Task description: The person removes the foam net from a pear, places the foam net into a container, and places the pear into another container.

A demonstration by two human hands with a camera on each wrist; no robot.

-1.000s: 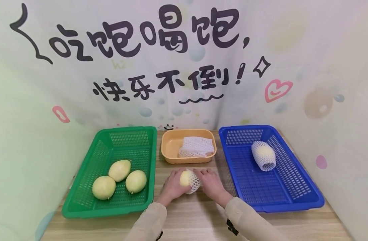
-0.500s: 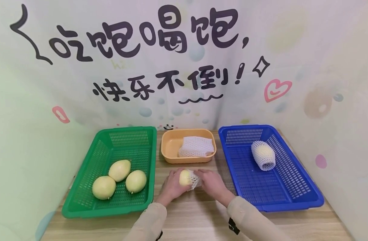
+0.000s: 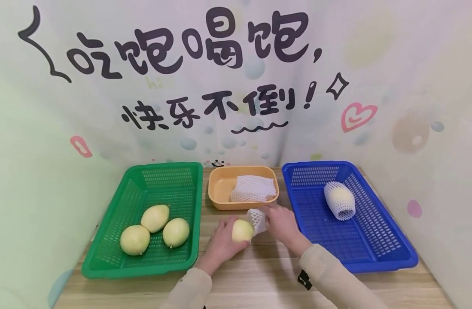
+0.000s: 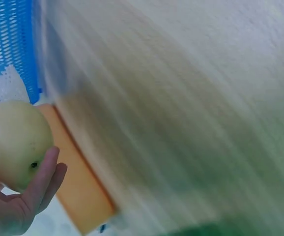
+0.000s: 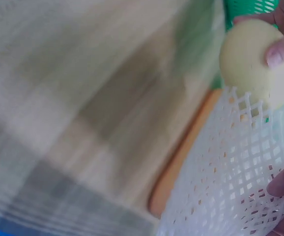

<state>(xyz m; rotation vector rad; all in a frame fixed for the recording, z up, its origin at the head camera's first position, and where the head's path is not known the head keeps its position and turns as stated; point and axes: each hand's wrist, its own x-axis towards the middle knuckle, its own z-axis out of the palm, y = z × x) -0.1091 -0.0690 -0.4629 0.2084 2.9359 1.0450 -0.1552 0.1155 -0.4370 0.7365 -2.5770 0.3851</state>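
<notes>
A pale yellow melon (image 3: 242, 230) is gripped by my left hand (image 3: 222, 241), centre front over the table. In the left wrist view, the fingers wrap the melon (image 4: 20, 140) with its dark stem spot showing. My right hand (image 3: 284, 226) pinches a white foam net sleeve (image 3: 257, 220) just right of it. In the right wrist view, the sleeve (image 5: 230, 167) hangs loose and wide, its top edge overlapping the lower end of the melon (image 5: 252, 59). Most of the melon is bare.
A green basket (image 3: 89, 269) on the left holds three bare melons (image 3: 155, 218). Behind the hands, an orange tray (image 3: 216, 204) contains more foam net sleeves (image 3: 254, 189). On the right, a blue basket (image 3: 407, 260) holds one net-covered melon (image 3: 339, 200). A printed cloth backdrop (image 3: 205, 141) stands behind.
The net sleeve, earlier partly over the melon, has come off to the right with my right hand. More of the melon shows bare in my left hand.
</notes>
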